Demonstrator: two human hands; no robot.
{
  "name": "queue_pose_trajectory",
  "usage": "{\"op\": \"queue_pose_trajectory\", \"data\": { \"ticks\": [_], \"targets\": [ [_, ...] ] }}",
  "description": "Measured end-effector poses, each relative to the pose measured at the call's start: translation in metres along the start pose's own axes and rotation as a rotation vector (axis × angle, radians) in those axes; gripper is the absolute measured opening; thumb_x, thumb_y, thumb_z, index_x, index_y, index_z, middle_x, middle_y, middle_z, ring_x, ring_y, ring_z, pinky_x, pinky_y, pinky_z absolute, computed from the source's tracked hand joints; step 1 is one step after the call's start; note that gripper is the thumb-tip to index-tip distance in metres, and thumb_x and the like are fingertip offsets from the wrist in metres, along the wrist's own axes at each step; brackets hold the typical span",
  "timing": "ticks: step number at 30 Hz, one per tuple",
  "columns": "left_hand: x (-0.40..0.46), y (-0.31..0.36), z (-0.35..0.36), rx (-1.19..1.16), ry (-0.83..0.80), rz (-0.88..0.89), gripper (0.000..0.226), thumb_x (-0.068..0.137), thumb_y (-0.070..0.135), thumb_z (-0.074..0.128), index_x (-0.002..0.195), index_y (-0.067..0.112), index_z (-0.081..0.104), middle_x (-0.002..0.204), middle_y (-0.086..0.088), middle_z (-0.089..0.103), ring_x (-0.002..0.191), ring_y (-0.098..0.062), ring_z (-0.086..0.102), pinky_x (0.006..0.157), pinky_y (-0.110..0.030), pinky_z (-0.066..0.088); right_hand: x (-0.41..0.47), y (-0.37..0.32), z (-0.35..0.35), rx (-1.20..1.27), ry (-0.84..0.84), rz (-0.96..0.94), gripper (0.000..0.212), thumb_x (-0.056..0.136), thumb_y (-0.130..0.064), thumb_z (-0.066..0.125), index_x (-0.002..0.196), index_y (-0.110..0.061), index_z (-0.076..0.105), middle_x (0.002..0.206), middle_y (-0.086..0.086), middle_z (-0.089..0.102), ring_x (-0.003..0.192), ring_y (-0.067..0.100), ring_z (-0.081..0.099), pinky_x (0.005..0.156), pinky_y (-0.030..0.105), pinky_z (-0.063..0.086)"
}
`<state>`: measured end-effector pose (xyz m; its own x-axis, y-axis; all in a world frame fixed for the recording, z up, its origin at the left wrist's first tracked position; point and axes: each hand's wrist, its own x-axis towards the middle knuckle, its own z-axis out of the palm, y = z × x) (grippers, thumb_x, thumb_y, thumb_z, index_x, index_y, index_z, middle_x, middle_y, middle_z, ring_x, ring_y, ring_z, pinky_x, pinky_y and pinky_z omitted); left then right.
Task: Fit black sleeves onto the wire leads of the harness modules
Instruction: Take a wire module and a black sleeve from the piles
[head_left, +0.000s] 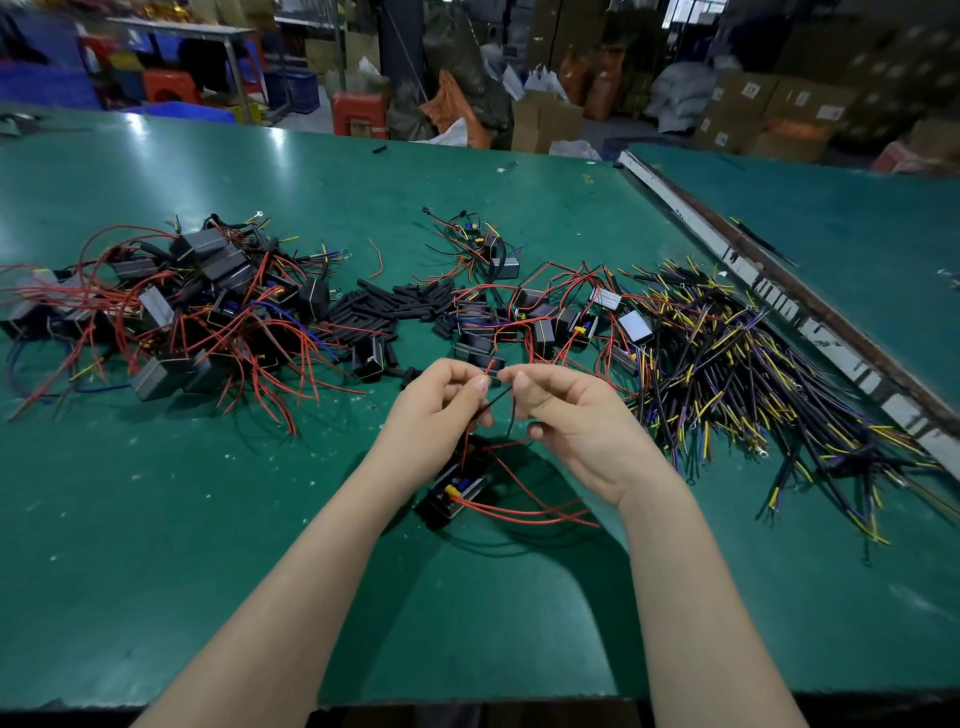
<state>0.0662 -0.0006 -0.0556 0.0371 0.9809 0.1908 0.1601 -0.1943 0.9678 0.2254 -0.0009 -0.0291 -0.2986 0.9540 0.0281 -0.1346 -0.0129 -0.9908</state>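
Both forearms reach over the green table (156, 493), and between them lies an open black module (457, 491), its case showing small yellow and blue parts inside and red leads (524, 512) trailing out to the right. Above it the left hand (441, 400) pinches a red wire end, while the right hand (571, 415) pinches a thin black wire; the fingertips nearly meet. Loose black sleeves (384, 306) lie heaped beyond, between two piles of modules (197, 306).
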Motion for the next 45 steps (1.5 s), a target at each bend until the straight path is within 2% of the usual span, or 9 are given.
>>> {"op": "queue_pose_trajectory", "data": {
  "ticks": [7, 14, 18, 22, 28, 33, 35, 38, 45],
  "targets": [
    [-0.004, 0.008, 0.008, -0.185, -0.020, 0.007, 0.009, 0.096, 0.013, 0.050, 0.091, 0.017, 0.056, 0.085, 0.001, 0.071, 0.079, -0.013, 0.068, 0.077, -0.024, 0.055, 0.004, 0.005, 0.011, 0.011, 0.204, -0.158, 0.009, 0.093, -0.007, 0.055, 0.087, -0.013, 0.058, 0.072, -0.005, 0.072, 0.068, 0.005, 0.066, 0.060, 0.018, 0.052],
    [-0.008, 0.010, 0.011, -0.203, -0.085, -0.023, 0.010, 0.098, 0.014, 0.047, 0.092, 0.016, 0.054, 0.067, 0.003, 0.070, 0.055, -0.009, 0.061, 0.059, -0.021, 0.052, 0.006, 0.006, 0.012, -0.087, 0.318, -0.120, 0.015, 0.095, -0.009, 0.056, 0.101, -0.022, 0.055, 0.075, -0.011, 0.074, 0.076, -0.001, 0.066, 0.063, 0.014, 0.049],
    [-0.006, 0.008, 0.010, -0.164, -0.052, -0.029, 0.010, 0.098, 0.015, 0.047, 0.090, 0.016, 0.053, 0.062, 0.005, 0.065, 0.055, -0.008, 0.058, 0.061, -0.022, 0.050, 0.006, 0.006, 0.009, -0.058, 0.285, -0.043, 0.012, 0.099, -0.019, 0.051, 0.105, -0.029, 0.055, 0.086, -0.007, 0.074, 0.081, 0.005, 0.070, 0.067, 0.018, 0.052],
    [-0.004, 0.006, 0.008, -0.114, -0.016, -0.019, 0.011, 0.098, 0.016, 0.048, 0.088, 0.018, 0.053, 0.059, 0.009, 0.058, 0.054, -0.005, 0.054, 0.060, -0.018, 0.046, 0.008, 0.010, 0.003, -0.424, 0.506, -0.195, 0.012, 0.097, -0.020, 0.052, 0.107, -0.028, 0.054, 0.094, -0.006, 0.071, 0.084, 0.004, 0.067, 0.081, 0.021, 0.047],
    [-0.005, 0.004, 0.010, -0.117, 0.020, -0.012, 0.011, 0.098, 0.015, 0.048, 0.088, 0.019, 0.052, 0.061, 0.008, 0.055, 0.051, 0.001, 0.050, 0.055, -0.013, 0.044, 0.005, 0.006, -0.004, -0.320, 0.729, -0.255, 0.014, 0.089, -0.037, 0.066, 0.088, -0.029, 0.054, 0.061, -0.012, 0.070, 0.058, -0.006, 0.055, 0.061, 0.008, 0.037],
    [-0.004, 0.005, 0.012, -0.112, 0.027, -0.009, 0.010, 0.097, 0.015, 0.049, 0.089, 0.019, 0.053, 0.061, 0.008, 0.056, 0.051, 0.000, 0.050, 0.056, -0.014, 0.045, 0.003, 0.004, 0.000, -0.332, 0.549, -0.147, 0.037, 0.083, -0.057, 0.058, 0.074, -0.023, 0.067, 0.073, 0.000, 0.070, 0.066, -0.003, 0.058, 0.068, 0.016, 0.042],
    [-0.005, 0.005, 0.011, -0.119, 0.024, -0.007, 0.010, 0.097, 0.016, 0.049, 0.089, 0.019, 0.053, 0.060, 0.008, 0.056, 0.051, -0.001, 0.050, 0.056, -0.014, 0.045, 0.002, 0.002, 0.006, -0.291, 0.379, -0.066, 0.041, 0.077, -0.064, 0.052, 0.074, -0.027, 0.071, 0.077, -0.012, 0.071, 0.070, -0.014, 0.058, 0.068, 0.012, 0.041],
    [-0.006, 0.009, 0.010, -0.192, -0.035, -0.012, 0.011, 0.098, 0.015, 0.046, 0.090, 0.017, 0.053, 0.055, 0.010, 0.055, 0.051, -0.003, 0.048, 0.056, -0.014, 0.042, 0.002, 0.003, 0.008, -0.277, 0.235, -0.102, 0.037, 0.076, -0.059, 0.054, 0.086, -0.027, 0.071, 0.078, -0.025, 0.069, 0.078, -0.017, 0.059, 0.067, 0.008, 0.044],
    [-0.008, 0.014, 0.009, -0.361, -0.145, -0.024, 0.012, 0.095, 0.018, 0.046, 0.087, 0.012, 0.054, 0.054, 0.009, 0.051, 0.052, -0.007, 0.042, 0.054, -0.015, 0.037, 0.000, 0.001, 0.010, -0.151, 0.095, -0.315, 0.013, 0.077, -0.038, 0.063, 0.075, -0.034, 0.075, 0.097, -0.009, 0.066, 0.095, -0.001, 0.059, 0.086, 0.013, 0.043]
  ]
}}
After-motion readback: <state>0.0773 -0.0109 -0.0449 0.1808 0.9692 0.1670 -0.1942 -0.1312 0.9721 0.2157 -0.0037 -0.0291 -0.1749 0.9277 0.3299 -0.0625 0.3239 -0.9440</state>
